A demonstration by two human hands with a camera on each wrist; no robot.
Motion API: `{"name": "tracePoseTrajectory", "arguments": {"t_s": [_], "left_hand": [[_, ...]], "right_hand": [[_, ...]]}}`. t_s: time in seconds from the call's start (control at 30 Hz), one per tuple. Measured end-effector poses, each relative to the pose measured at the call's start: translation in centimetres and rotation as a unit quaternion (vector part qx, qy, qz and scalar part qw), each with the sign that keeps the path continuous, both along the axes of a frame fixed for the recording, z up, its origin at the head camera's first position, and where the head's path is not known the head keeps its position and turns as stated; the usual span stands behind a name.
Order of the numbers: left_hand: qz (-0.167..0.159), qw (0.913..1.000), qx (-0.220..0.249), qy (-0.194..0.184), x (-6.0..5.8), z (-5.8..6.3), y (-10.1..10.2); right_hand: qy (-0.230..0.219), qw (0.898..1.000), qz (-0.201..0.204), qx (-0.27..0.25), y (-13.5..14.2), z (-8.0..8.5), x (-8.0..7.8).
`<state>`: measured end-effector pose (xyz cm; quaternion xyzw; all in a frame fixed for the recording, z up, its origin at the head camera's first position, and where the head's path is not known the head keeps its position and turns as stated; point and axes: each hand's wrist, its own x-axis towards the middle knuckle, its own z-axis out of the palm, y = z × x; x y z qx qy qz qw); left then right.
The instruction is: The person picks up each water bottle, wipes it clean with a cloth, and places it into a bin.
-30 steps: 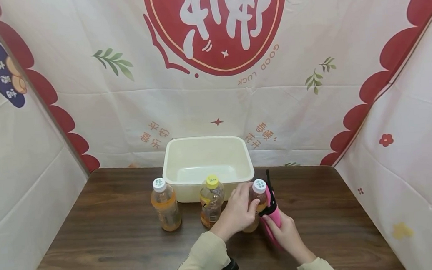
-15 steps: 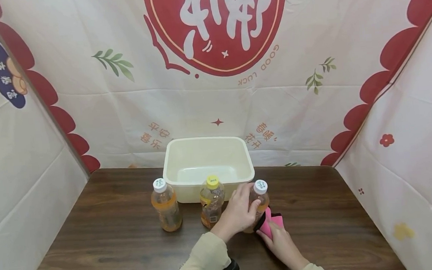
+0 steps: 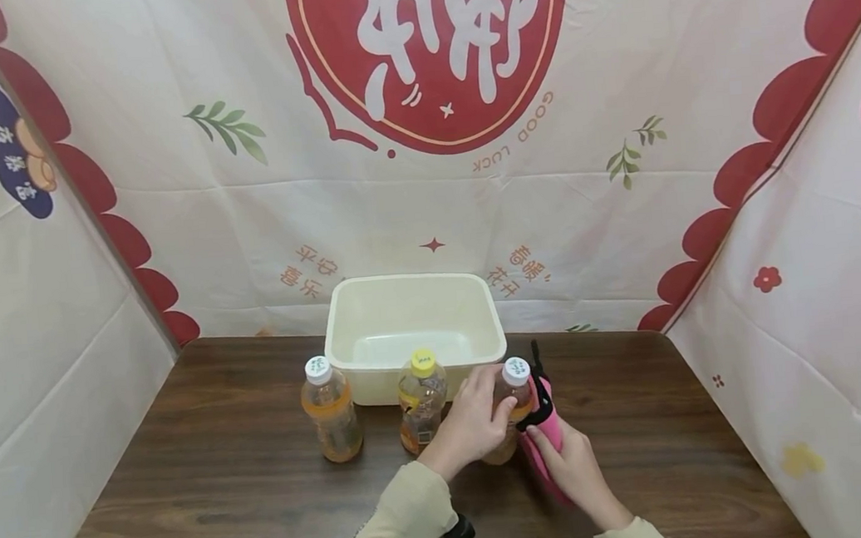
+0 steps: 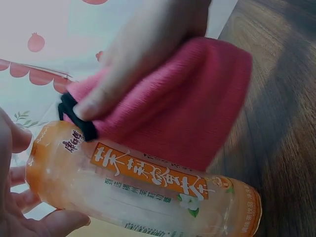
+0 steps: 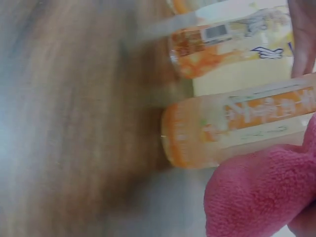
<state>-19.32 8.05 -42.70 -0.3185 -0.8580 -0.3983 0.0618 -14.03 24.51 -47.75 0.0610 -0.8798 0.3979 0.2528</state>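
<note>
My left hand [image 3: 471, 424] grips the upper part of a clear plastic drink bottle [image 3: 516, 371] with a white cap and an orange label, upright on the table at the right of a row. In the left wrist view the fingers and thumb wrap round the orange neck end of this bottle [image 4: 148, 190]. My right hand [image 3: 575, 469] holds a bunched pink cloth [image 3: 549, 434] with black trim against the bottle's right side. The fluffy cloth [image 5: 261, 190] overlaps the label's edge in the right wrist view. Part of my right hand is hidden behind the cloth.
A cream plastic bin [image 3: 416, 362] stands behind the bottles near the table's back edge. A yellow-capped bottle [image 3: 422, 403] is just left of my left hand, and another white-capped bottle [image 3: 331, 413] stands farther left. Printed cloth walls surround the wooden table [image 3: 213, 484].
The pink cloth slid down the bottle's side half a second ago and is now back up near its shoulder, carried by my right hand. My left hand keeps its hold, hardly moving.
</note>
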Motion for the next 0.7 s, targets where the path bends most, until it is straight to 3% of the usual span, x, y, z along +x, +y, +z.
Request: {"name": "tracePoseTrajectory", "arguments": {"t_s": [0.17,0.37,0.53,0.7], "left_hand": [[-0.005,1.0,-0.001,-0.007,0.0,0.0,0.1],[-0.006,1.0,-0.005,0.003,-0.2,0.0,0.3],[-0.003,0.9999,-0.006,0.01,-0.1,0.0,0.4],[0.004,0.9999,-0.013,0.001,0.0,0.2,0.1]], "right_hand": [[0.051,0.998,0.009,0.021,0.2,1.9,-0.3],[0.066,0.996,0.022,0.047,0.1,3.9,-1.0],[0.073,0.996,0.029,0.038,0.0,3.7,-1.2],[0.112,0.993,0.031,0.027,-0.3,2.6,-1.4]]}}
